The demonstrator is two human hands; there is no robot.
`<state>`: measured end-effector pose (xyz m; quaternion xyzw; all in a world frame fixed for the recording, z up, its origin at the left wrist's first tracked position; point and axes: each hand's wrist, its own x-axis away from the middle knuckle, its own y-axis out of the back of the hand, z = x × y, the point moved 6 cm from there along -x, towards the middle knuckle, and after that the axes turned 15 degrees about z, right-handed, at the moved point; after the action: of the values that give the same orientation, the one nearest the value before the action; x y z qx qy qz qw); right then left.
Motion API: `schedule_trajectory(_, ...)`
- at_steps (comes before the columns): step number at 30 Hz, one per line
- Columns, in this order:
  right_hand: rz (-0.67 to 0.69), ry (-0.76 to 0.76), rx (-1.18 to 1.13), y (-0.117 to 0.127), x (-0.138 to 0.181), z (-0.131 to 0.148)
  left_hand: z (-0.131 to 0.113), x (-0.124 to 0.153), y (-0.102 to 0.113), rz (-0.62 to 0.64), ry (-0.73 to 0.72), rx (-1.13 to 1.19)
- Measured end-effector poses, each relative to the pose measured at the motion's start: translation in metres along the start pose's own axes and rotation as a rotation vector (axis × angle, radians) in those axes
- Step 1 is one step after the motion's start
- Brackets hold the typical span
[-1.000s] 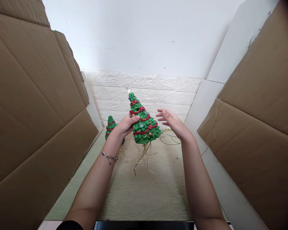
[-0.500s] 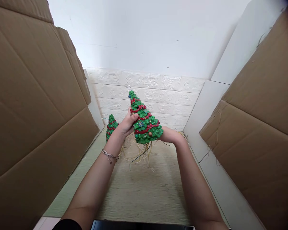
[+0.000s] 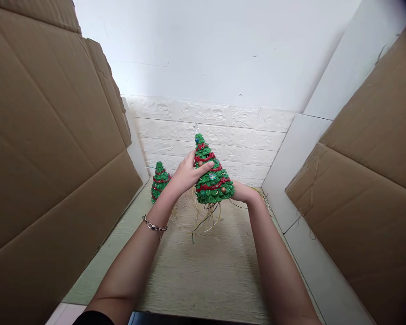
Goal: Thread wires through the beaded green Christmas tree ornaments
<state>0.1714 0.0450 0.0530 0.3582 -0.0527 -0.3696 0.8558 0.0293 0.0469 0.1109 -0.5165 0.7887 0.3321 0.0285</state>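
A green Christmas tree figurine (image 3: 218,185) with red garlands, small baubles and a clear tip is held up above the table, leaning slightly left. My left hand (image 3: 190,172) is closed round its left side, thumb across the front. Behind its lower right edge is my right hand (image 3: 238,191); its fingers are hidden by the tree, so its grip does not show. Thin yellow, white and dark wires (image 3: 208,219) hang from under the tree's base. Left of my left hand a second, similar tree figurine (image 3: 159,180) stands upright, partly covered by my forearm.
More wires (image 3: 262,195) lie at the table's back right. Cardboard sheets stand at the left (image 3: 54,135) and right (image 3: 365,171). A white brick-patterned wall (image 3: 213,115) closes off the back of the pale wooden table (image 3: 203,275).
The held tree has shifted a little right and turned more upright. My left hand has moved right with it, its thumb now further across the front. The wires below have swung along.
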Motion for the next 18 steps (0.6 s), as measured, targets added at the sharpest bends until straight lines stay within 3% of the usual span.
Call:
schedule_trajectory(4, 0.046, 0.024, -0.073, 0.0, 0.001, 0.003, 0.0, -0.001, 0.006, 0.004, 0.013, -0.044)
schedule_trajectory(8, -0.005, 0.013, -0.042, 0.004, 0.005, 0.014, 0.002, -0.002, 0.011, -0.012, -0.015, 0.202)
schedule_trajectory(11, -0.059, -0.097, 0.062, 0.008, 0.01, 0.022, 0.0, -0.001, 0.017, -0.026, -0.096, 0.352)
schedule_trajectory(15, -0.146, -0.341, 0.321, 0.014, 0.021, 0.03, 0.001, 0.003, 0.02, 0.171, -0.076, 0.419)
schedule_trajectory(18, -0.16, -0.435, 0.434, 0.015, 0.025, 0.036, 0.006, 0.009, 0.022, 0.311, 0.009, 0.422)
